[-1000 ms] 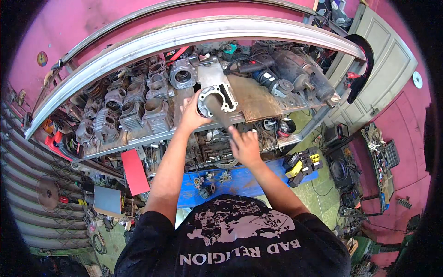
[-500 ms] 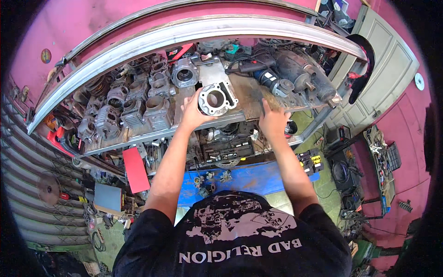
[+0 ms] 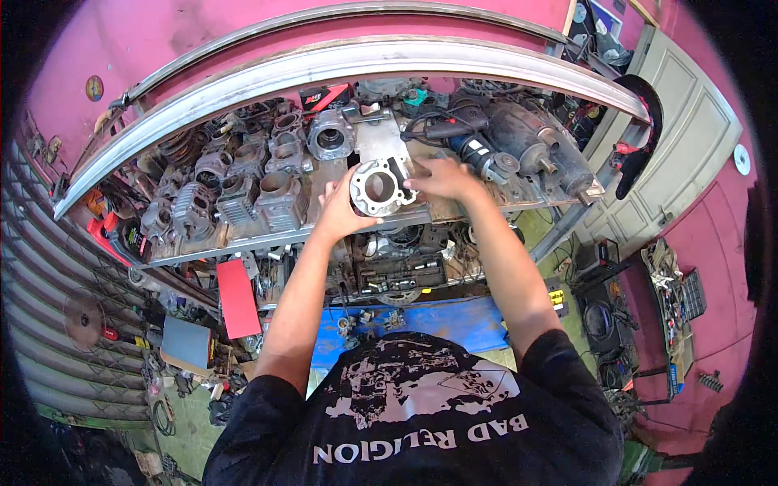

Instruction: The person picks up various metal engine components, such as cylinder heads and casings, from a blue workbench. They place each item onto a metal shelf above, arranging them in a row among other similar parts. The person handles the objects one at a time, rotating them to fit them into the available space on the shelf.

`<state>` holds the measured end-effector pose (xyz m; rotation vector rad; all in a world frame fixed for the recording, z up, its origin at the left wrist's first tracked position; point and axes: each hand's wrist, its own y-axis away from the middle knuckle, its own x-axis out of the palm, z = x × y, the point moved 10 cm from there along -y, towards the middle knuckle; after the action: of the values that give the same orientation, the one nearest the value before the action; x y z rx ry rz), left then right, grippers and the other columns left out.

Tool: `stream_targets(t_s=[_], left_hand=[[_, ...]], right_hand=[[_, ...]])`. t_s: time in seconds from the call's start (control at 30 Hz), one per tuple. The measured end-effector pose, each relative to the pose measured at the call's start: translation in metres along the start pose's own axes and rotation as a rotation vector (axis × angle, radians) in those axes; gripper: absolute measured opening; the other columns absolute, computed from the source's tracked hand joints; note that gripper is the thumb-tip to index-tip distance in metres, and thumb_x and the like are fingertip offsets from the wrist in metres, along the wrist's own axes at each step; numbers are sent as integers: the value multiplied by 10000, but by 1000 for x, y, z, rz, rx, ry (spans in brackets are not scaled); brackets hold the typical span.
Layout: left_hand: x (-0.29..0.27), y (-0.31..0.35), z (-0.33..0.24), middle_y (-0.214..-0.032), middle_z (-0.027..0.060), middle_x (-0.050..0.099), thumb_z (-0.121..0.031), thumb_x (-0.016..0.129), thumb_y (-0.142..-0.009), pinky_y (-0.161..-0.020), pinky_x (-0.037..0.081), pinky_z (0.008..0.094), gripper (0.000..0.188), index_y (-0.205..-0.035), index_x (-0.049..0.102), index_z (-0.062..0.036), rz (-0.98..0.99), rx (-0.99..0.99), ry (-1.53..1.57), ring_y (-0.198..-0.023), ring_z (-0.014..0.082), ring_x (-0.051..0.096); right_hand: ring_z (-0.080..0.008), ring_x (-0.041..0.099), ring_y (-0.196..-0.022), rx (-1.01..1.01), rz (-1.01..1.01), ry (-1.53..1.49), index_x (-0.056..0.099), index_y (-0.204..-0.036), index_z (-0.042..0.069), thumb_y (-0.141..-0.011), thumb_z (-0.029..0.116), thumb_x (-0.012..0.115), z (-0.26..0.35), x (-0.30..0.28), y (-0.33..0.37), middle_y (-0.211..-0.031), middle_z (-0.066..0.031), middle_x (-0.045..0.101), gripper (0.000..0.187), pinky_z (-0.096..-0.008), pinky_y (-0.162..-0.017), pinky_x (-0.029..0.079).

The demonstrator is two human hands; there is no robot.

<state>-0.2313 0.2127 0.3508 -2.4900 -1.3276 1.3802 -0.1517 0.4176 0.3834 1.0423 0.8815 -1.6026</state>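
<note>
A silver engine cylinder block (image 3: pixel 399 200), with a large round bore and a flat gasket face turned up, is held at the front edge of the shelf. My left hand (image 3: pixel 339 214) wraps round its left side, thumb along the near edge. At the block's right edge, beside the narrow slot, my right hand (image 3: pixel 444 178) has its fingers on the metal; some fingertips are hidden. A bare metal plate (image 3: pixel 379 139) lies just behind the block. To the right of that plate rests an angle grinder (image 3: pixel 458 124) with a dark body and a cord.
Several used cylinder blocks (image 3: pixel 279 202) crowd the shelf's left side. Dark mufflers (image 3: pixel 519 134) lie at the right. A white metal rail (image 3: pixel 348 57) spans above the shelf. Lower down are a socket tray (image 3: pixel 403 274) and a blue bench top (image 3: pixel 438 324) with small parts.
My right hand has moved left from the bare shelf board to the block's right edge. My left hand keeps its hold on the block, which stays nearly in place.
</note>
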Motion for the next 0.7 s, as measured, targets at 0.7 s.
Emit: stream_targets(t_s=[0.7], left_hand=[[71, -148, -16, -1348, 260, 654, -868, 652, -730, -1039, 480, 428, 1071, -1224, 707, 81, 969, -27, -476, -1225, 353, 636]], right_hand=[[-204, 652, -1038, -96, 747, -349, 717, -1206, -27, -708, 406, 933, -19, 80, -59, -1119, -88, 734, 694, -340, -925, 482]])
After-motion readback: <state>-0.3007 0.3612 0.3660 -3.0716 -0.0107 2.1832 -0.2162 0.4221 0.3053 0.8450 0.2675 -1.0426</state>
